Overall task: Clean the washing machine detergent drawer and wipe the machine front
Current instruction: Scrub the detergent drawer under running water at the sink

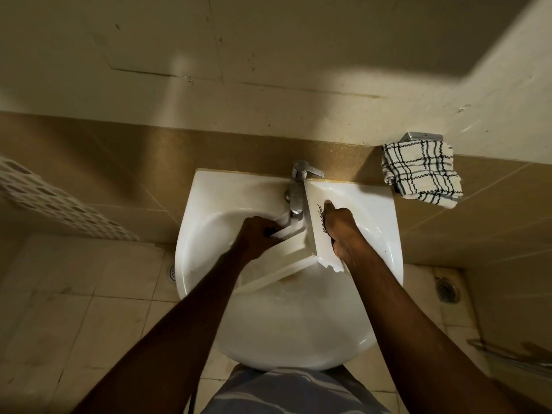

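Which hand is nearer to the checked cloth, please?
Right. The right hand, gripping the detergent drawer, is below-left of the checked cloth; the left hand is farther left, beyond the tap.

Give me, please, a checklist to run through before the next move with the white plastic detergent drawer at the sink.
1. The white plastic detergent drawer is over the white ceramic sink: ok.
2. The right hand grips its front panel: ok.
3. The left hand holds its other end: ok.
4. The chrome tap stands above the drawer: ok; water running: cannot tell.
5. The black-and-white checked cloth hangs on the wall beside the sink: ok.
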